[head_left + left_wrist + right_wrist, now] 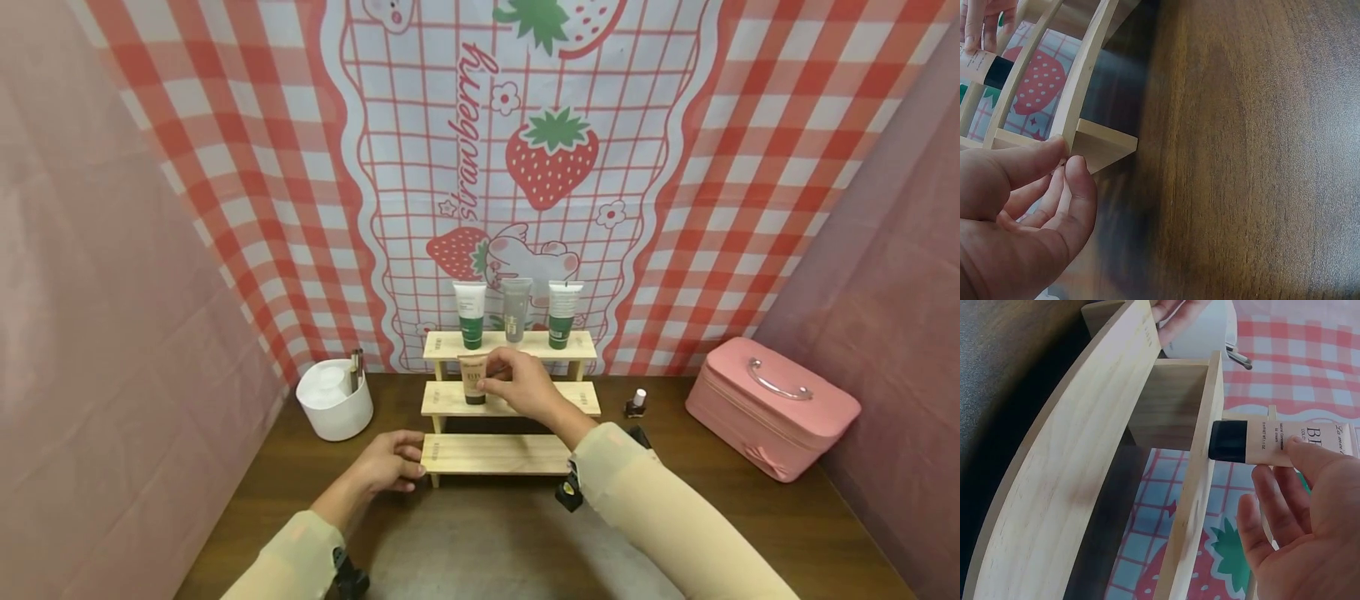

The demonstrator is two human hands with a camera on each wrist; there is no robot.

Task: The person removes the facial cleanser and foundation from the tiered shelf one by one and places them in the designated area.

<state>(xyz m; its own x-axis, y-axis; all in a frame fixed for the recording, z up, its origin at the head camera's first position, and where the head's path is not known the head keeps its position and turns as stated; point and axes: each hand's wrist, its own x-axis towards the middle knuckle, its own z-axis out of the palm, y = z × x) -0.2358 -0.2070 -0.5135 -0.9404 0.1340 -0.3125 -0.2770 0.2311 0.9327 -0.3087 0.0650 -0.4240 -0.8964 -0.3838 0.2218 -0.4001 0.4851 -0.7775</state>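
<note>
My right hand (527,387) pinches a beige BB cream tube (472,377) with a black cap, between thumb and fingers. The tube stands cap down at the left part of the middle step of a three-step wooden stand (498,452). In the right wrist view the black cap (1229,441) meets the edge of that step. My left hand (386,462) holds the left end of the lowest step; the left wrist view has its thumb and fingertips pinching the board's corner. On the top step stand a white-and-green tube (471,315), a grey tube (514,311) and another white-and-green tube (562,315).
A white round holder (334,402) with brushes stands left of the stand. To the right are a small dark bottle (636,404) with a white cap and a pink case (772,408) with a silver handle. A strawberry-print cloth (555,158) hangs right behind the stand.
</note>
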